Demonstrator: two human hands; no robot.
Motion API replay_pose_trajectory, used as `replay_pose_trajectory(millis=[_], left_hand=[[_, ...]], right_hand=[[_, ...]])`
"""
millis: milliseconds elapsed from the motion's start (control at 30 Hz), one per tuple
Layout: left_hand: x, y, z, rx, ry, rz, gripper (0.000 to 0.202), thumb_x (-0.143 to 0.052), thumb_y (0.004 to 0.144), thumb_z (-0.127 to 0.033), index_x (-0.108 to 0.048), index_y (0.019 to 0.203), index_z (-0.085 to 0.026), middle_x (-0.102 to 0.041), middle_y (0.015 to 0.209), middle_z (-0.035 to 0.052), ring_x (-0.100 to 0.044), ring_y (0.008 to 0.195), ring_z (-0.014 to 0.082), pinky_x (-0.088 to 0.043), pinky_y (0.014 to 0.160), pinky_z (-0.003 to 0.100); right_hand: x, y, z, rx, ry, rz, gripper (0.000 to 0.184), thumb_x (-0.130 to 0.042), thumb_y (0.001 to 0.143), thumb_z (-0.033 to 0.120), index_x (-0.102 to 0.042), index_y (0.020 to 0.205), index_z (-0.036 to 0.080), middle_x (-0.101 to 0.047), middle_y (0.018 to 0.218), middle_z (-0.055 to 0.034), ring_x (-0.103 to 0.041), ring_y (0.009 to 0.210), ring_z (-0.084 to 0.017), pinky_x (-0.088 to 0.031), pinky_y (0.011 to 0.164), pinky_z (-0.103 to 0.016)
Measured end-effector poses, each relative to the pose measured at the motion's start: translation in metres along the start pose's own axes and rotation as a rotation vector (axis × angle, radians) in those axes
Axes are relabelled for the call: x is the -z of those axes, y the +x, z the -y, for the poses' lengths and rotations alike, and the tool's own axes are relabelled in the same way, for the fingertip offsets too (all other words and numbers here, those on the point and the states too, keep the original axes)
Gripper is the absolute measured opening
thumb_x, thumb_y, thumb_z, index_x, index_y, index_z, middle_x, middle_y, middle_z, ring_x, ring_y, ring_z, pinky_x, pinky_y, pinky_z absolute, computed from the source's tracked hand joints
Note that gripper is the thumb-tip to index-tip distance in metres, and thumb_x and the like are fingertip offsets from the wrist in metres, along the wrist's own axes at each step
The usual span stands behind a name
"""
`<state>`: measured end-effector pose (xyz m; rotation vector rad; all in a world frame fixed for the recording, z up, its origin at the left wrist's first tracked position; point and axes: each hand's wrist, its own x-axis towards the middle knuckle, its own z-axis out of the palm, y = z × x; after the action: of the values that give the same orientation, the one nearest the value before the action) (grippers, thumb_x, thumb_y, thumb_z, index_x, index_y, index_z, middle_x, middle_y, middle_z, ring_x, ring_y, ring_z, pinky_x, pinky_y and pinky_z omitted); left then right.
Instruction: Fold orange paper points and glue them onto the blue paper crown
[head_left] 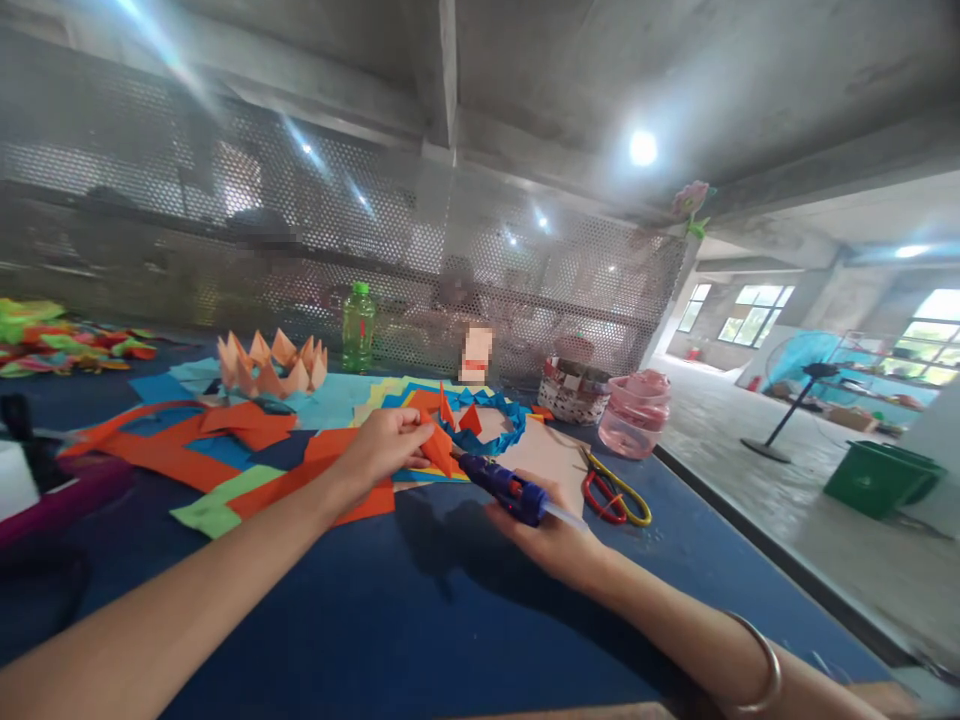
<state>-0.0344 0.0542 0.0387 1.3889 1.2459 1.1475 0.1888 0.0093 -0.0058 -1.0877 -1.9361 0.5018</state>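
Pinching an orange paper piece (439, 450) above the tabletop (450, 620), the left hand (386, 440) is gripping it tight; the right hand (551, 535) is wrapping its grip around a glue gun (506, 490). The paper is looking light and crushable, best pinched along its fold.

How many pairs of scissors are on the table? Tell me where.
2: red-handled scissors and yellow-handled scissors, overlapping on the blue table before the pink plastic jar; paper may hide more.

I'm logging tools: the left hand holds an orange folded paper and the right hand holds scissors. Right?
No. The right hand holds a blue glue gun; the scissors lie on the table. The left hand does hold the orange folded paper, per the head view.
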Motion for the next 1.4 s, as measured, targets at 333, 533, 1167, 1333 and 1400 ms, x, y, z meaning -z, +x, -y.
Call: replay_pose_trajectory(millis=[333, 533, 1167, 1333, 1400], left_hand=[[-0.0055, -0.0046, -0.0022, -0.052, 0.028, 0.024, 0.028, -0.073, 0.061, -0.044, -0.064, 0.067, -0.018, -0.075, 0.065, 0.0018, -0.073, 0.066, 0.0209, -0.057, 0.064, 0.029], [-0.0079, -0.0086, -0.0049, -0.060, 0.033, 0.028, 0.026, -0.074, 0.061, -0.041, -0.063, 0.065, -0.018, -0.073, 0.063, 0.0010, -0.072, 0.065, 0.0204, -0.057, 0.064, 0.030], [-0.0087, -0.0078, -0.0057, -0.066, 0.036, 0.027, 0.028, -0.075, 0.060, -0.043, -0.063, 0.065, -0.018, -0.073, 0.063, 0.0013, -0.072, 0.065, 0.0213, -0.057, 0.065, 0.031], [-0.0087, -0.0071, -0.0051, -0.071, 0.038, 0.026, 0.027, -0.073, 0.061, -0.043, -0.064, 0.066, -0.018, -0.074, 0.063, 0.0013, -0.072, 0.066, 0.0215, -0.057, 0.065, 0.031], [-0.0089, -0.0067, -0.0048, -0.071, 0.039, 0.029, 0.027, -0.073, 0.061, -0.043, -0.063, 0.065, -0.018, -0.074, 0.063, 0.0012, -0.072, 0.066, 0.0214, -0.058, 0.065, 0.031]], right_hand=[[-0.0027, 0.0007, 0.0041, 0.049, -0.041, 0.009, 0.023, -0.061, 0.078, 0.033, -0.051, 0.065, 0.018, -0.049, 0.059, 0.0042, -0.038, 0.054, -0.009, -0.033, 0.052, -0.021], [-0.0047, 0.0001, 0.0029, 0.072, -0.046, 0.009, 0.021, -0.061, 0.079, 0.032, -0.052, 0.066, 0.018, -0.049, 0.059, 0.0039, -0.037, 0.054, -0.009, -0.034, 0.052, -0.021], [-0.0062, -0.0010, -0.0020, 0.028, -0.078, -0.041, 0.028, -0.062, 0.079, 0.037, -0.056, 0.061, 0.017, -0.046, 0.054, 0.0037, -0.034, 0.052, -0.009, -0.033, 0.049, -0.021], [-0.0065, -0.0013, -0.0026, 0.012, -0.100, -0.061, 0.030, -0.062, 0.078, 0.038, -0.053, 0.059, 0.017, -0.046, 0.053, 0.0039, -0.034, 0.051, -0.009, -0.032, 0.048, -0.021], [-0.0075, -0.0016, -0.0034, 0.012, -0.088, -0.068, 0.029, -0.062, 0.078, 0.038, -0.052, 0.059, 0.018, -0.045, 0.053, 0.0040, -0.034, 0.050, -0.009, -0.032, 0.048, -0.021]])
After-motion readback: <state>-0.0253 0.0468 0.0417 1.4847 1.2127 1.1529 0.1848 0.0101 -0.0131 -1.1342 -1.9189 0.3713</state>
